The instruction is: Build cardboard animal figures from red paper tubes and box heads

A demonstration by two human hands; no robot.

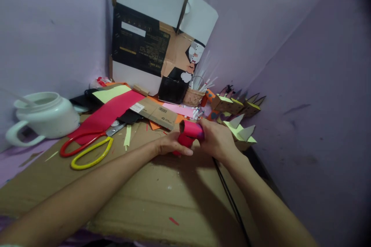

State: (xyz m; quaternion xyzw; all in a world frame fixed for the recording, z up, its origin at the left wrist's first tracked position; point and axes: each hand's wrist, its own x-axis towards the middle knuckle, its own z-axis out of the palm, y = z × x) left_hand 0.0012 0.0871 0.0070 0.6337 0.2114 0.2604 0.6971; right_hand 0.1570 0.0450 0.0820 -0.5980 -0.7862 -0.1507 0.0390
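In the head view a short cardboard tube covered in red paper (191, 129) is held up over the cardboard sheet. Its open brown end points left, and a purple patch shows at its right end. My right hand (218, 139) wraps round that right end. Just below and to the left, my left hand (174, 144) is closed on the lower red part, its thumb lying along the front. Whether this lower part is a second piece or the same tube, I cannot tell. Scissors (87, 146) with one red and one yellow handle lie left of my hands.
A white teapot-like pot (46, 114) stands at the left. Red paper (111, 110) and a cardboard strip (159, 112) lie behind my hands. An open box (142, 42) leans on the wall. Paper-topped cardboard figures (240, 133) stand at right; a black cable (232, 200) crosses the sheet (139, 208).
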